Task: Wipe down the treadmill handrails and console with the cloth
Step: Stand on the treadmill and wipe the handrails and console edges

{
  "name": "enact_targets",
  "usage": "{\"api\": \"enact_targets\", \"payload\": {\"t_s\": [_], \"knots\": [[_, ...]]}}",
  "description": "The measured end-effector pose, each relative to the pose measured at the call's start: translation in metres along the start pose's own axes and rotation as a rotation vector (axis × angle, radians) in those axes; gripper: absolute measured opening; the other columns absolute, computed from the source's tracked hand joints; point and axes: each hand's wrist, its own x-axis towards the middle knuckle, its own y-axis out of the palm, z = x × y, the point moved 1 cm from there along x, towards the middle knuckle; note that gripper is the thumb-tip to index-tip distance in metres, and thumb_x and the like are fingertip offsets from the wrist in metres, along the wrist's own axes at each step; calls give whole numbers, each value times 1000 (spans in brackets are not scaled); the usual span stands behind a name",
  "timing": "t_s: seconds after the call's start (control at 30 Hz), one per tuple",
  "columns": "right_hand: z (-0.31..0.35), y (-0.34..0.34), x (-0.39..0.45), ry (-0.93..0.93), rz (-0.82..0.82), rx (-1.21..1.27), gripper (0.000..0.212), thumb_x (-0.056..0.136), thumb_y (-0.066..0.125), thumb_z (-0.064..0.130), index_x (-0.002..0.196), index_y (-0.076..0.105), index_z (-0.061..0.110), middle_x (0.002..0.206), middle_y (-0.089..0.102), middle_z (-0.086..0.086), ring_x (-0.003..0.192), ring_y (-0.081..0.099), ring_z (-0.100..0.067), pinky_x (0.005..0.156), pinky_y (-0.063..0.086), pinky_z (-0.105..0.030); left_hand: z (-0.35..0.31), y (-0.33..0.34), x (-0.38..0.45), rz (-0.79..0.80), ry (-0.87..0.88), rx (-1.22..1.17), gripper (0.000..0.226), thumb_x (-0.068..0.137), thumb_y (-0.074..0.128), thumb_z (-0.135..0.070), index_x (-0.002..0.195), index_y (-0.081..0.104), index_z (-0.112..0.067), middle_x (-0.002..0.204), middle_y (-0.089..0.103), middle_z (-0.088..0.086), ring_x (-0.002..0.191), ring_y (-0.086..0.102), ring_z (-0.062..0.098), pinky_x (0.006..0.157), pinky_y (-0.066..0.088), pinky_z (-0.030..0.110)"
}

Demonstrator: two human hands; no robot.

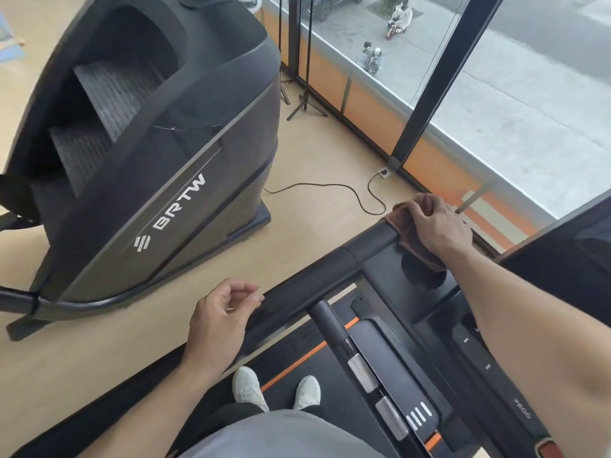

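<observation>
I stand on a black treadmill. Its left handrail (317, 272) runs diagonally from lower left to upper right. My right hand (436, 223) presses a brown cloth (415, 241) onto the far end of that rail, where it meets the console (496, 355). Part of the cloth hangs over a round cup holder (421, 276). My left hand (221, 322) hovers just beside the rail's middle, fingers loosely curled and apart, holding nothing. A shorter inner grip bar (330, 325) with metal sensor plates juts toward me.
A large black stair-climber machine (148, 153) stands on the wooden floor to the left. A power cable (334, 186) snakes across the floor to a socket by the window. A tripod stand (305, 104) is near the glass wall (496, 77). My white shoes (248, 386) rest on the belt.
</observation>
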Motion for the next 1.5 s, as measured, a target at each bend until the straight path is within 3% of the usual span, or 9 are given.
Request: {"api": "enact_targets", "payload": {"t_s": [0.17, 0.3, 0.43, 0.6, 0.73, 0.93, 1.07, 1.33, 1.5], "knots": [[21, 13, -28, -446, -58, -111, 53, 97, 35, 70, 130, 63, 39, 147, 55, 11, 144, 37, -19, 122, 21, -51, 10, -8, -5, -96, -35, -45, 8, 95, 67, -16, 96, 71, -22, 83, 77, -7, 71, 71, 2, 71, 55, 18], [80, 36, -75, -797, 83, -217, 44, 100, 36, 63, 107, 71, 37, 113, 74, 12, 116, 63, -18, 108, 37, -42, 19, -19, -9, -209, -62, -91, 12, 93, 64, -10, 94, 71, -19, 78, 75, 1, 59, 60, 6, 68, 55, 23], [131, 61, -121, -928, 262, -346, 51, 98, 28, 68, 112, 68, 40, 108, 76, 7, 100, 69, -28, 85, 48, -38, 34, -40, -20, -362, -86, -118, 15, 92, 61, -6, 93, 70, -17, 72, 71, -2, 56, 56, 4, 63, 51, 18], [175, 86, -188, -1078, 353, -339, 52, 98, 23, 70, 120, 62, 42, 114, 73, 13, 101, 68, -24, 86, 48, -38, 65, -74, -46, -535, -115, -153, 12, 92, 62, -8, 94, 70, -16, 73, 69, -2, 56, 58, 2, 60, 48, 15], [205, 110, -259, -1189, 387, -340, 75, 89, 20, 86, 139, 50, 39, 115, 69, 12, 105, 66, -20, 91, 47, -39, 91, -108, -67, -646, -127, -231, 10, 94, 64, -11, 94, 70, -18, 75, 69, -2, 58, 58, 1, 61, 49, 14], [272, 145, -367, -1380, 509, -416, 109, 66, 44, 100, 151, 34, 32, 133, 59, 7, 118, 58, -22, 102, 45, -42, 141, -179, -100, -750, -157, -311, 12, 96, 63, -12, 95, 70, -22, 81, 70, 0, 65, 64, 5, 67, 53, 17], [317, 175, -437, -1462, 526, -388, 99, 70, 57, 90, 147, 37, 31, 133, 59, 4, 117, 58, -25, 99, 46, -43, 184, -237, -121, -799, -221, -340, 14, 96, 63, -9, 95, 70, -22, 81, 71, 2, 74, 69, 17, 73, 55, 25], [347, 230, -521, -1788, 321, -477, 22, 91, 65, 30, 112, 69, 28, 114, 68, 4, 110, 60, -26, 94, 42, -41, 220, -292, -122, -671, -219, -327, 21, 93, 63, -7, 91, 68, -27, 84, 73, 1, 79, 68, 19, 76, 52, 25], [324, 212, -492, -1666, 333, -382, 74, 80, 79, 29, 145, 42, 31, 144, 52, 0, 126, 51, -29, 100, 44, -45, 183, -287, -99, -489, -73, -251, 17, 94, 65, -10, 93, 67, -27, 91, 74, 2, 85, 70, 19, 79, 55, 30]]}}
